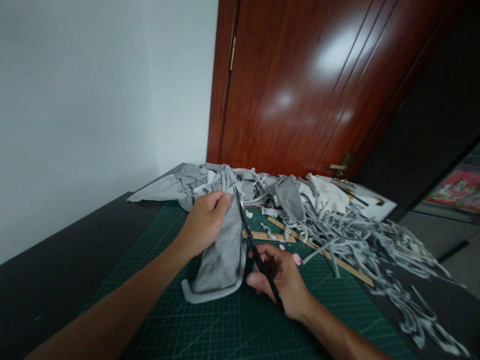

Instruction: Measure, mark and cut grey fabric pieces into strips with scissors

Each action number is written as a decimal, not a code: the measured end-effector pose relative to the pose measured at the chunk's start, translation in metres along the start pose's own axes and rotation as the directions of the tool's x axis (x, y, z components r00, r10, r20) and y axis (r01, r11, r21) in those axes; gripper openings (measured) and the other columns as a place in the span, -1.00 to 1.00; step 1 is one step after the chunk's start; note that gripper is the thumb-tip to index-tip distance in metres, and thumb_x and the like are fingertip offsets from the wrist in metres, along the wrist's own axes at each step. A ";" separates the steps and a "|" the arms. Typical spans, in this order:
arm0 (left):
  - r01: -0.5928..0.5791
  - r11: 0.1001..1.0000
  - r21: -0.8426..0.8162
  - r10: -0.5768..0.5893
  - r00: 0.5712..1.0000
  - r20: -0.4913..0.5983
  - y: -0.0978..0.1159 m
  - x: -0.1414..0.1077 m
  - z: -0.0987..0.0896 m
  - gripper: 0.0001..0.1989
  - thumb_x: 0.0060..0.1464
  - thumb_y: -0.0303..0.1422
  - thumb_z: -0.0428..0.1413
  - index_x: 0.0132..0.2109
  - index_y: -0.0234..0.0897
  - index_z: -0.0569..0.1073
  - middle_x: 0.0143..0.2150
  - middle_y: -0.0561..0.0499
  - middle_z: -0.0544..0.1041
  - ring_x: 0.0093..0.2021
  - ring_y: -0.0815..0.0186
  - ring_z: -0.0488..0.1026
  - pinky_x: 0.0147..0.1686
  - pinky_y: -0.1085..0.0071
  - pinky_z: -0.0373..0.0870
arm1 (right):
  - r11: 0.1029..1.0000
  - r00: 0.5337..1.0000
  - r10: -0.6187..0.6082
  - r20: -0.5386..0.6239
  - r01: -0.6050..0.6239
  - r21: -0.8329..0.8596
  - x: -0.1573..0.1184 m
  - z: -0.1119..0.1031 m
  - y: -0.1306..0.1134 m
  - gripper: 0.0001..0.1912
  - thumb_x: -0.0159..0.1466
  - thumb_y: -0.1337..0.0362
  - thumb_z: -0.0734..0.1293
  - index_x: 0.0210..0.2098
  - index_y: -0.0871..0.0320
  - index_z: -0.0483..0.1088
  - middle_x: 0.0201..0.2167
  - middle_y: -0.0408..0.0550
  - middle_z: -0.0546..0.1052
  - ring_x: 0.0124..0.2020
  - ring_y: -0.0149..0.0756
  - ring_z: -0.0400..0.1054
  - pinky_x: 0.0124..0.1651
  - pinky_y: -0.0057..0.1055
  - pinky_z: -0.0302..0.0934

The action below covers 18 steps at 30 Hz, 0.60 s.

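A grey cloth piece (pixel 221 255) hangs over the green cutting mat, pinched near its top by my left hand (pixel 206 220), thumb on top. Black scissors (pixel 253 245) are in my right hand (pixel 275 277), whose fingers curl around the handles. The blades point up and away, their tips at the cloth's upper right edge, close to my left fingertips. A narrow grey strip (pixel 213 296) curves along the cloth's right side and lower end. Whether the strip is still joined at the top is too small to tell.
Crumpled grey cloth (pixel 191 181) lies at the mat's far edge. Many cut strips (pixel 352 245) are heaped at the right. Two wooden rulers (pixel 348 267) and pink pieces (pixel 296 259) rest on the green mat (pixel 180 330). A wooden door (pixel 285 90) stands behind.
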<state>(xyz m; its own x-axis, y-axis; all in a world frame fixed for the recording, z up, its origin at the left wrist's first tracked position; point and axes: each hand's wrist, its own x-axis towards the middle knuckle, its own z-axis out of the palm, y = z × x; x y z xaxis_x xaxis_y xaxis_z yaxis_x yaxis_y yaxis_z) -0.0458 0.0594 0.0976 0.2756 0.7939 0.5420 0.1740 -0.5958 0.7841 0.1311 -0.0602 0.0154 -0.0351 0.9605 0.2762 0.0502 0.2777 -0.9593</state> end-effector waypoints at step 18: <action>0.139 0.934 -0.330 -0.146 0.989 0.004 0.002 0.000 0.001 -0.71 0.10 -0.11 0.23 -0.43 -0.20 0.49 -0.53 0.12 0.42 -0.51 0.33 0.31 -0.48 0.40 0.18 | 0.999 1.000 -0.006 -0.008 0.006 -0.036 0.000 -0.001 0.004 -0.43 0.01 -0.06 0.73 -0.23 0.14 0.52 -0.56 -0.29 0.38 -0.57 -0.43 0.19 -0.52 -0.49 0.05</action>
<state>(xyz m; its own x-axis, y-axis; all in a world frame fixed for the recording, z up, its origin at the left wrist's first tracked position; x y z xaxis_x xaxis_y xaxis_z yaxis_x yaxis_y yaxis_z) -0.0444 0.0583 0.0992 0.2508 0.8718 0.4207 -0.1109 -0.4059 0.9072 0.1320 -0.0585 0.0113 -0.0275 0.9588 0.2829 0.0861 0.2842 -0.9549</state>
